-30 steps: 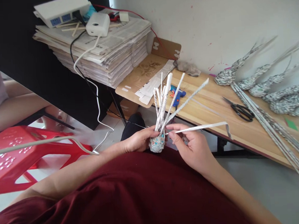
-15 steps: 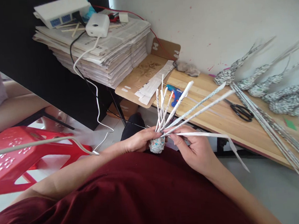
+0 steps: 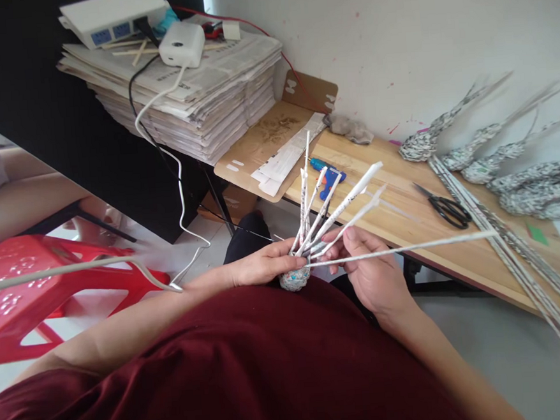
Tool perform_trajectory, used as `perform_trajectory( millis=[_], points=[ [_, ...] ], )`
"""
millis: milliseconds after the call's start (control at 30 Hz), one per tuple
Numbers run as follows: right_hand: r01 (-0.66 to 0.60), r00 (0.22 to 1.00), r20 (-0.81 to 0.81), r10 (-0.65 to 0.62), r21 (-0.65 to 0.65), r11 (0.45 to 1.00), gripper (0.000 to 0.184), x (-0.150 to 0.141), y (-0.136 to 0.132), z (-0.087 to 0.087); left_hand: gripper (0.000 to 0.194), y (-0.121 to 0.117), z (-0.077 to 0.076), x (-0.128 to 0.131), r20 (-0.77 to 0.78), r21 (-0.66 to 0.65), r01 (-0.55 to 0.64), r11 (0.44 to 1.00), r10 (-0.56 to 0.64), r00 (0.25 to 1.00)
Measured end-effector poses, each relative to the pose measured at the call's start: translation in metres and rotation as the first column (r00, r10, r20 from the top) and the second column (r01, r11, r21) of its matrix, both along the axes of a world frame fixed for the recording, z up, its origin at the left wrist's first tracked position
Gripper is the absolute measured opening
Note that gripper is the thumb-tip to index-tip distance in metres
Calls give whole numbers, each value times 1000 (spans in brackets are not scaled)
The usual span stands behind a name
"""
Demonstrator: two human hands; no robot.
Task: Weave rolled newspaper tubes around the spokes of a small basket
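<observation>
A small woven newspaper basket [image 3: 295,279] sits just in front of my dark red shirt, with rolled-paper strands [image 3: 340,213] fanning up and to the right from its rim. My left hand [image 3: 264,264] is closed on the basket's left side, thumb across the base of the strands. On the right, my right hand [image 3: 375,274] has its thumb and fingers closed around a white paper strand. One long paper strand [image 3: 426,245] stretches rightward across those fingers towards the table. Part of the basket's rim is hidden by my left fingers.
On the wooden table [image 3: 392,164] lie a blue glue gun [image 3: 330,179], black scissors [image 3: 447,210], long paper rolls [image 3: 508,258] and several woven pieces [image 3: 422,144]. Stacked newspapers [image 3: 191,114] carry a power strip [image 3: 116,20]. A red stool [image 3: 40,284], cables and a seated person are at left.
A long strand has swung from pointing up and right to nearly level. My right hand has shifted slightly right, and its thumb now points up against a strand.
</observation>
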State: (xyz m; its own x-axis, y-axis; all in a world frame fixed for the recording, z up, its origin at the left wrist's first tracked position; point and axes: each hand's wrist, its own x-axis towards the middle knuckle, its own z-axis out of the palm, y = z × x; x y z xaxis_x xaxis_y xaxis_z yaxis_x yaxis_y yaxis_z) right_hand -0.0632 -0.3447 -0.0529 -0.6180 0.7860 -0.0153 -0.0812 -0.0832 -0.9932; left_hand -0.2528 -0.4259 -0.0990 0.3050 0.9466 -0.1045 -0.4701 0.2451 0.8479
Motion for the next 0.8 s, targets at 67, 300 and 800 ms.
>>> perform_trajectory(
  millis=[67, 300, 800],
  points=[
    [-7, 1000, 29, 6, 23, 1000, 32, 1, -2, 2, 38, 0, -2, 1, -3, 5, -12, 1000, 12, 1000],
    [-142, 950, 306, -60, 595, 791, 13, 2, -8, 23, 37, 5, -7, 5, 1, -76, -80, 994, 80, 997],
    [-287, 880, 471, 57, 431, 855, 20, 0, -3, 21, 40, 6, -8, 5, 17, -40, -59, 997, 60, 998]
  ],
)
